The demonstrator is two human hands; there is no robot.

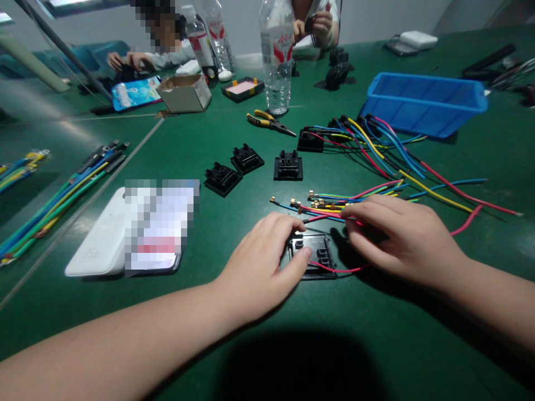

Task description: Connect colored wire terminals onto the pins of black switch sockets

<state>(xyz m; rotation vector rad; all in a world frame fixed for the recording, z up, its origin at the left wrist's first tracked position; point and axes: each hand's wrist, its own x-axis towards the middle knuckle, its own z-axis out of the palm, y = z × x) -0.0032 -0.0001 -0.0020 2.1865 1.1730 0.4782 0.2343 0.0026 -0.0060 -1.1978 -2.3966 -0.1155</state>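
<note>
My left hand is closed on the edge of a black plastic socket housing lying on the green table. A red wire runs out of this housing to the right, under my right hand. My right hand has its fingers pinched at a bundle of coloured wires with brass terminals at their left ends. Which wire sits between the fingertips is hard to make out. Beyond my hands lie more black housings, and another housing with wires fitted stands to their right.
Yellow-handled pliers and a water bottle are further back. At the back right stands a blue bin. A white power bank, a phone and more wires lie left. Two people sit opposite.
</note>
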